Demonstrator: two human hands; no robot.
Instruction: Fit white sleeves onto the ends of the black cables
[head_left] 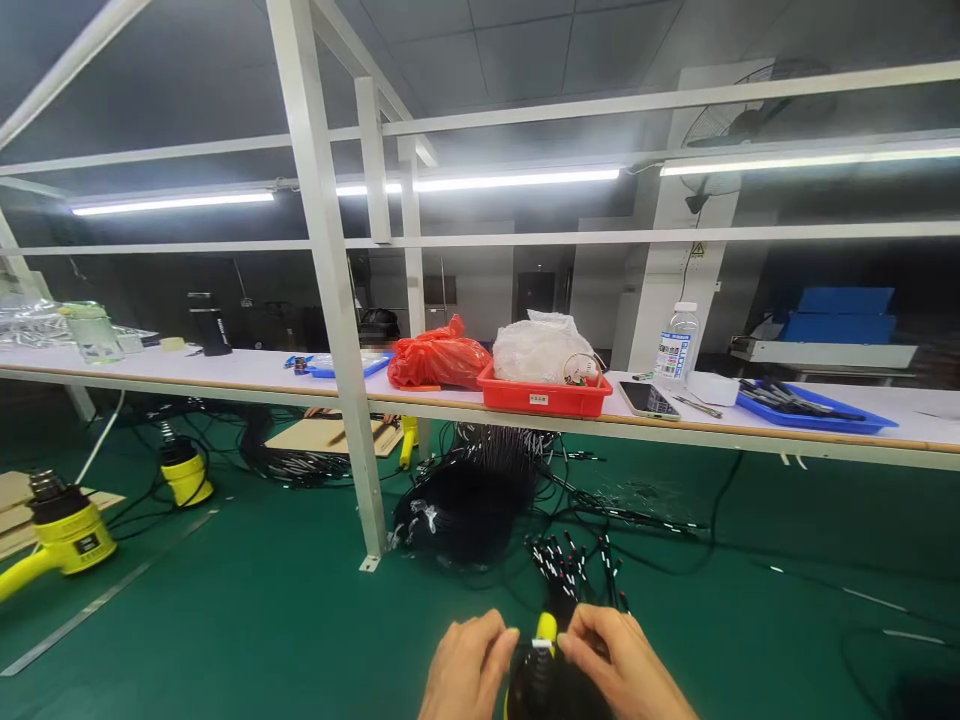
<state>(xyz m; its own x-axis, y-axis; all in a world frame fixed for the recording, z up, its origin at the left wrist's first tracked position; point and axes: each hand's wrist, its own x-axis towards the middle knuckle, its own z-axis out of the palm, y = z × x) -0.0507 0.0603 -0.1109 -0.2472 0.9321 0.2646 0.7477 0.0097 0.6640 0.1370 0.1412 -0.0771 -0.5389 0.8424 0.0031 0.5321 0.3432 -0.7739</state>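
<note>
At the bottom of the view, my left hand and my right hand pinch a white band around a black cable bundle. A small yellow part shows just above the band, between my hands. Beyond them, several cable ends with white and red markings fan out forward across the green surface. My fingers hide part of the band, and the bundle's lower part runs out of the frame.
A large black cable pile lies ahead beside a white steel post. Yellow heat guns stand at left. Behind the rail, a shelf holds a red crate, blue tray, phone and bottle. A co-worker's hands show beyond it.
</note>
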